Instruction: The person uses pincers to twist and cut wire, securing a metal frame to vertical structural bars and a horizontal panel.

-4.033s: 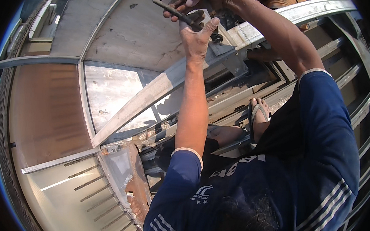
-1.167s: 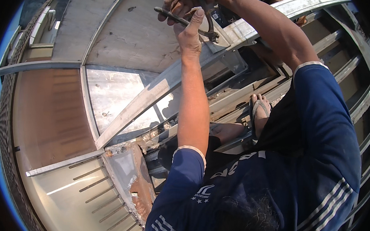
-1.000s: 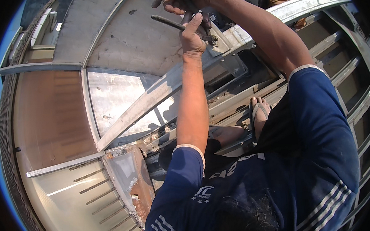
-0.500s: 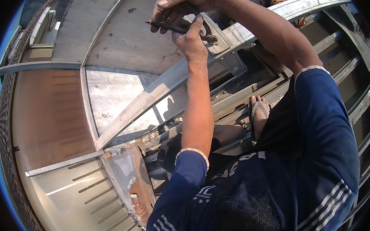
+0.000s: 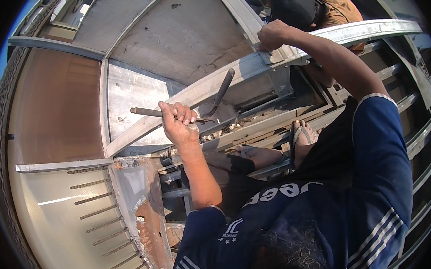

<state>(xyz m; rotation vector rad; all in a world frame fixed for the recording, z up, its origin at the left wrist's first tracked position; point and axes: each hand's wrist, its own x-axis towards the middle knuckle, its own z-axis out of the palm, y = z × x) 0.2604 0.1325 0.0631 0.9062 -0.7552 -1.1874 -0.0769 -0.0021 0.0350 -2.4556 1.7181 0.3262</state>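
Nearest, a plier-type tool (image 5: 223, 89) is gripped by one handle in the L hand (image 5: 180, 124), fingers wrapped; its other handle is angled up, free, over the metal beam (image 5: 203, 93). Farther out, the R hand (image 5: 273, 35) is curled at the joint plate (image 5: 278, 55); any pinch can't be told. Step, prob.: joint handled, tool held aside. For any squeeze, free handle'd need catching first.

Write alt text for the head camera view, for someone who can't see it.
A person's left-hand grip holds a dark, two-handled metal tool; the right-hand grip is at a long silvery metal beam, contact unclear. Below are feet in grey flip-flops, and at left a glossy brown panel.
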